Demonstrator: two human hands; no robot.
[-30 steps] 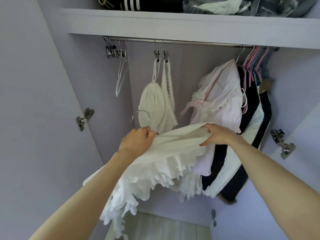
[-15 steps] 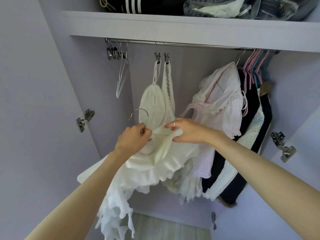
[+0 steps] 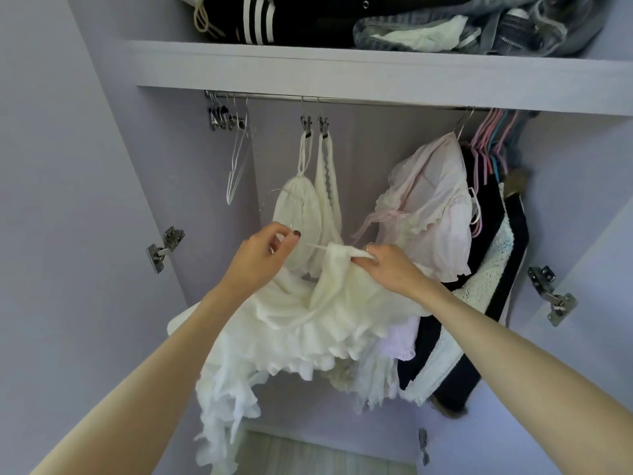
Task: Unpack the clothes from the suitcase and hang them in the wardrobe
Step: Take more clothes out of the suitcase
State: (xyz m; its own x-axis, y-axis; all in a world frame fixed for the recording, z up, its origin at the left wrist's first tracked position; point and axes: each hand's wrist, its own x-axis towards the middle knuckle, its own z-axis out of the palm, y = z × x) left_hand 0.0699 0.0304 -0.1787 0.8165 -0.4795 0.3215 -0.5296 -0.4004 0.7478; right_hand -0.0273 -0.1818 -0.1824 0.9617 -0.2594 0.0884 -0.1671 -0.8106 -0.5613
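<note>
**Seating the ruffled garment on its hanger**

Left hand (image 3: 257, 258) pinches the thin wire hanger (image 3: 274, 197); the white ruffled garment (image 3: 308, 323) sags between both hands below the rail (image 3: 376, 101). Right hand (image 3: 387, 265) grips its top edge. Best to seat that edge fully before hooking.

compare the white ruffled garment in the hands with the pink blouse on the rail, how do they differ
The white ruffled garment is not on the rail yet: the left hand and right hand hold it bunched below. The pink blouse already hangs from a hanger there. The garment is white with layered frills; the blouse is pale pink with a thin ruffled trim. Both are light, thin fabric.
</note>
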